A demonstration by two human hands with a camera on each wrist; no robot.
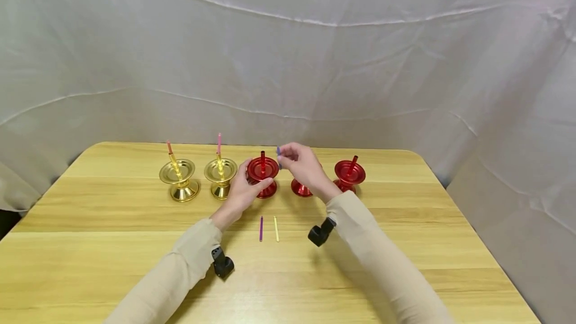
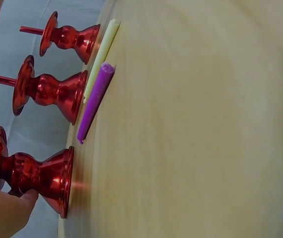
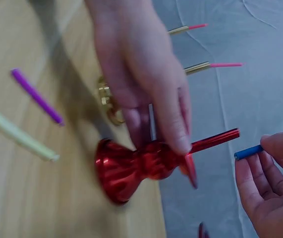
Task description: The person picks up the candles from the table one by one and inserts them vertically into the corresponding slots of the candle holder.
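Wooden table [image 1: 360, 274]: supports the work. Left hand [image 1: 241, 191] and right hand [image 1: 305, 165]: both loaded. Leftmost red holder [image 3: 119, 171]: upright on the table, left fingers curled round it; a slack grip could let it tip. Blue candle [image 3: 249, 151]: pinched in right fingertips, near the holder's tube [image 3: 216, 140], apart; off-axis contact could dislodge it.

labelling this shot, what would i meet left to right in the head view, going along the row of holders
Leftmost gold holder with reddish candle, second gold holder with pink candle, first red holder in the left hand, blue candle in the right hand, middle red holder, rightmost red holder.
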